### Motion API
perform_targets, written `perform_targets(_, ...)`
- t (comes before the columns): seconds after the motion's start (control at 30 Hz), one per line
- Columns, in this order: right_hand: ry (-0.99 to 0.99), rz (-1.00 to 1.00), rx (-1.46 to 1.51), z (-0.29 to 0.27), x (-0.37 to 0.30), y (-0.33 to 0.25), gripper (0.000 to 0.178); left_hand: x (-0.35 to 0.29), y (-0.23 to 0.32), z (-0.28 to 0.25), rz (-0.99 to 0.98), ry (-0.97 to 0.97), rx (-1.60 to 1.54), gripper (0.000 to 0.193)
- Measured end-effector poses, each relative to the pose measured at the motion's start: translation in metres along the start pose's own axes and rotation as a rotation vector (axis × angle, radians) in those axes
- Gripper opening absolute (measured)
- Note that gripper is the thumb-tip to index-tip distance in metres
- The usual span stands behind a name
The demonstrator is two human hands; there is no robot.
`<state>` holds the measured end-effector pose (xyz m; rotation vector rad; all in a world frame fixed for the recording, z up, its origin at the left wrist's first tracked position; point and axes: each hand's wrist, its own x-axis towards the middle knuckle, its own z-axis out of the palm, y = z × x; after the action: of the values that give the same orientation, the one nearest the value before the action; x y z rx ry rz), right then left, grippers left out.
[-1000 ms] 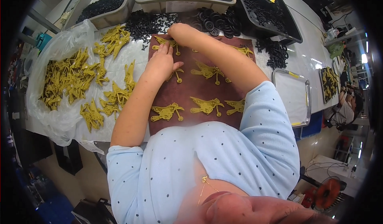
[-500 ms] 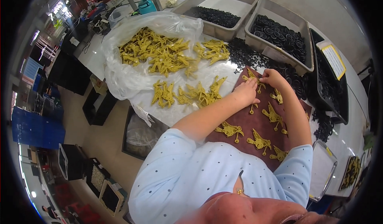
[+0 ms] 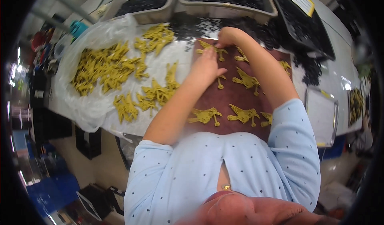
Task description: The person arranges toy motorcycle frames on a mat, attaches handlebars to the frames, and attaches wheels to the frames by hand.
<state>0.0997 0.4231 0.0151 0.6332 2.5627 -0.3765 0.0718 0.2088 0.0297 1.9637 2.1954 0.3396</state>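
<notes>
The left hand (image 3: 206,67) lies palm down with its fingers straight and its thumb out wide; its grip is loose, and the fingertips rest on a yellow part (image 3: 205,45). The right hand (image 3: 229,37) has bent fingers at the same part's far side; I cannot tell if its grip is shut on anything. This part is at the far left corner of the brown-red mat (image 3: 219,99). It is longest from left to right, dipping a bit to the right. Its thin tip points left and away from the person, and its round foot (image 3: 221,59) points toward the person.
</notes>
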Motion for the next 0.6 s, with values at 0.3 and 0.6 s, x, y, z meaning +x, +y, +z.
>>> perform_targets(0.3,0.016,0.059,0.644,-0.002,-0.051,0.004,0.021,-0.004,-0.008,0.002,-0.015,-0.118,-0.113,0.073)
perform_targets(0.6,0.285,-0.062,0.191,0.002,-0.051,-0.016,0.016,-0.004,-0.008,0.004,0.005,-0.068,-0.067,0.073)
